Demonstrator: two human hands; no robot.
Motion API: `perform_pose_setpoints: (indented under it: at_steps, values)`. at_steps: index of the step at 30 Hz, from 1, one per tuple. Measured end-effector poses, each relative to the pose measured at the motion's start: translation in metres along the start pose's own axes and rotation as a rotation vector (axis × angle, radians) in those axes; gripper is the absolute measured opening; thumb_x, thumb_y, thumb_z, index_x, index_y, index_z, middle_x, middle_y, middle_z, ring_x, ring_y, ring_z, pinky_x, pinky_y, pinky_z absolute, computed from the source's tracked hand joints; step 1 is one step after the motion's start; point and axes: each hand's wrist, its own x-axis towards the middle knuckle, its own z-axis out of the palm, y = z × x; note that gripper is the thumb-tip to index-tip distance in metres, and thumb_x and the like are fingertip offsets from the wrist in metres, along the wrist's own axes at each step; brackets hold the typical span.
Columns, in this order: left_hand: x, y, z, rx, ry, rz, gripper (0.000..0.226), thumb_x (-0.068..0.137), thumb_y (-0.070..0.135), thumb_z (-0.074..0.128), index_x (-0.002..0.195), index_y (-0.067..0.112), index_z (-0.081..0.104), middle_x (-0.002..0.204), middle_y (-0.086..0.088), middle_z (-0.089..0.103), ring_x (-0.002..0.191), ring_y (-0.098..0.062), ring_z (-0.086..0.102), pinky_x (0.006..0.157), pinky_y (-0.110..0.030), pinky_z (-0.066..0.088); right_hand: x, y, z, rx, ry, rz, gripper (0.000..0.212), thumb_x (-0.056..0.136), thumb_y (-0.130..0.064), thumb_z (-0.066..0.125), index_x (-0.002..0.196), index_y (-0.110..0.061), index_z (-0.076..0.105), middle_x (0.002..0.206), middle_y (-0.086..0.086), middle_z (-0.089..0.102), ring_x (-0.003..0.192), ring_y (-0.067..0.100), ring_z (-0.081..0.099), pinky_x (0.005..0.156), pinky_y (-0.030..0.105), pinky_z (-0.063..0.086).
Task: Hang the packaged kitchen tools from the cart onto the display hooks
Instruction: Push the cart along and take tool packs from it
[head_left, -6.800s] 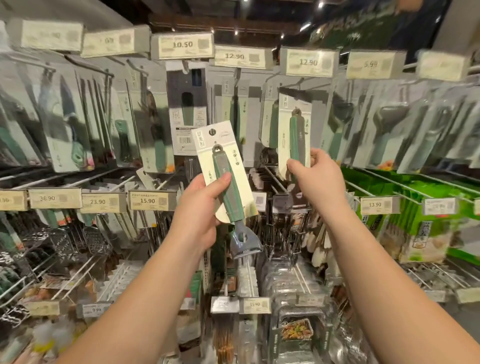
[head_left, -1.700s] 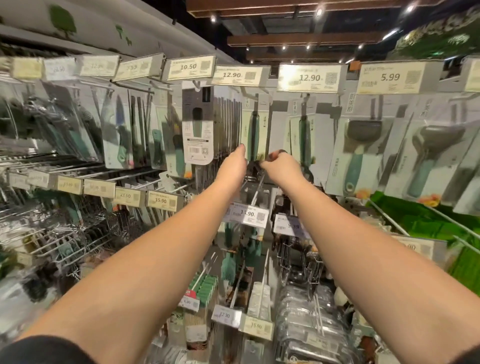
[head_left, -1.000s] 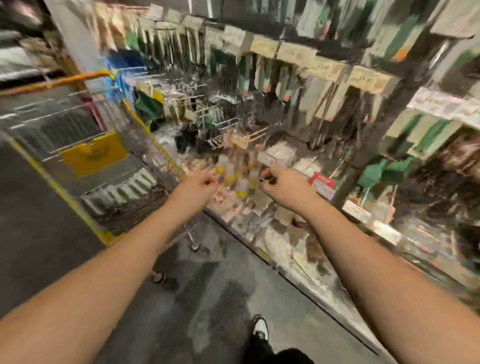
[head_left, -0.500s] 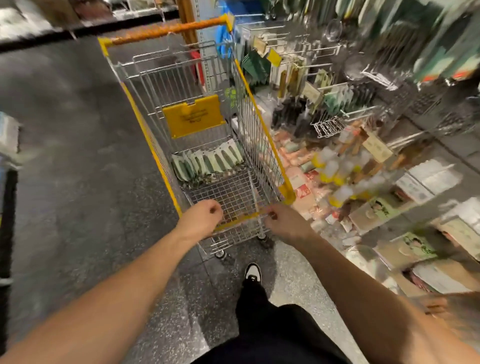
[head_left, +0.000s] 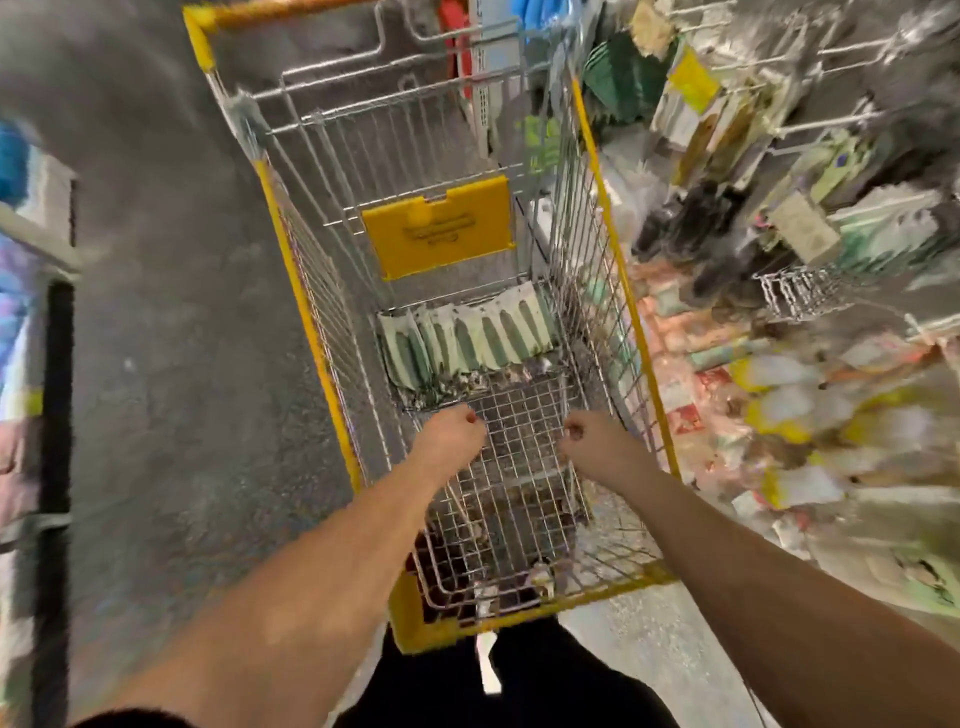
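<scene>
I have turned away from the display hooks, where both hands were up at the pegs a moment ago, and I am now looking straight down into the yellow-trimmed wire shopping cart (head_left: 613, 291). That reads to me as one package hung and the next pick beginning. My left hand (head_left: 453, 435) and right hand (head_left: 597, 441) both reach over the basket above its mesh floor, fingers curled in loosely and nothing held in either; they are near each other but apart. The task's stock, a fanned row of pale cards carrying green-handled kitchen tools (head_left: 467, 340), lies on the cart floor toward the far end, just below the yellow plastic seat flap (head_left: 439, 231), beyond both hands and not touched yet. I judge the next move to be a reach forward and down to lift the nearest card.

Motion blur smears most of this view. I cannot count the cards or read any print. The shelving on the right (head_left: 810, 260) is a streak of colours, with wire pegs just discernible, and I cannot pick out the target hook here.
</scene>
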Motion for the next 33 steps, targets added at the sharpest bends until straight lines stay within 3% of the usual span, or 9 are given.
perform_pose_setpoints:
  at_steps: [2,10,14,19,23,25,27,30,33]
  values:
    - [0.037,0.004,-0.003,-0.005,-0.027,-0.009,0.028,0.103,0.026,0.042,0.118,0.012,0.060,0.103,-0.002,0.062,0.085,-0.019,0.061,0.067,-0.029,0.047,0.032,-0.001,0.000,0.044,0.009,0.049,0.037,0.096,-0.029,0.054,0.129,-0.013,0.060,0.119,0.006,0.066,0.085,0.019,0.064,0.072,0.032,0.048]
    - [0.186,0.025,0.002,-0.184,-0.145,-0.126,0.036,0.102,0.018,0.045,0.129,0.000,0.060,0.109,-0.016,0.061,0.107,-0.033,0.060,0.092,-0.039,0.047,0.163,-0.009,0.019,0.176,0.090,0.206,0.044,0.099,-0.026,0.050,0.141,-0.014,0.050,0.120,0.008,0.065,0.083,0.014,0.065,0.077,0.030,0.049]
    - [0.249,0.030,0.016,-0.137,-0.178,-0.127,0.036,0.102,0.007,0.043,0.134,-0.003,0.055,0.135,-0.019,0.058,0.120,-0.033,0.059,0.087,-0.031,0.046,0.235,-0.013,0.016,0.189,0.242,0.193,0.024,0.098,-0.023,0.054,0.116,-0.008,0.057,0.109,0.005,0.064,0.086,0.015,0.062,0.076,0.019,0.053]
    - [0.303,0.039,0.027,-0.207,-0.173,-0.167,0.040,0.103,0.014,0.040,0.140,0.002,0.048,0.135,-0.018,0.056,0.118,-0.034,0.060,0.086,-0.036,0.052,0.316,-0.008,0.018,0.277,0.286,0.222,0.045,0.095,-0.033,0.054,0.129,-0.004,0.055,0.124,0.012,0.062,0.107,0.029,0.062,0.092,0.039,0.054]
    - [0.328,0.041,0.043,-0.247,-0.145,-0.201,0.037,0.103,0.020,0.041,0.136,0.006,0.051,0.090,-0.005,0.059,0.067,-0.016,0.054,0.051,-0.026,0.043,0.348,-0.007,0.028,0.339,0.249,0.257,0.062,0.094,-0.047,0.049,0.142,-0.008,0.043,0.142,0.016,0.052,0.123,0.033,0.056,0.105,0.043,0.047]
    - [0.338,0.036,0.055,-0.277,-0.119,-0.201,0.039,0.103,0.021,0.042,0.139,0.008,0.049,0.089,-0.005,0.059,0.059,-0.013,0.049,0.043,-0.024,0.038,0.358,-0.003,0.035,0.290,0.218,0.302,0.071,0.101,-0.047,0.046,0.155,-0.005,0.027,0.154,0.017,0.039,0.137,0.035,0.045,0.112,0.041,0.039]
    - [0.340,0.034,0.056,-0.265,-0.105,-0.186,0.040,0.102,0.021,0.042,0.138,0.007,0.050,0.107,-0.013,0.063,0.072,-0.022,0.059,0.051,-0.028,0.047,0.363,0.000,0.040,0.295,0.239,0.333,0.070,0.103,-0.046,0.045,0.156,-0.005,0.026,0.155,0.019,0.037,0.138,0.036,0.043,0.112,0.041,0.037]
    - [0.345,0.030,0.055,-0.268,-0.135,-0.182,0.040,0.105,0.020,0.039,0.135,-0.001,0.054,0.132,-0.023,0.057,0.116,-0.039,0.058,0.093,-0.041,0.048,0.366,0.001,0.050,0.189,0.259,0.294,0.059,0.103,-0.046,0.043,0.146,-0.006,0.046,0.148,0.024,0.044,0.134,0.038,0.044,0.109,0.039,0.037]
    - [0.349,0.023,0.057,-0.326,-0.110,-0.189,0.038,0.104,0.013,0.040,0.138,0.003,0.054,0.133,-0.020,0.058,0.097,-0.032,0.065,0.077,-0.033,0.057,0.368,0.001,0.060,0.232,0.292,0.276,0.058,0.102,-0.042,0.050,0.146,-0.005,0.046,0.148,0.023,0.043,0.134,0.037,0.045,0.111,0.040,0.038]
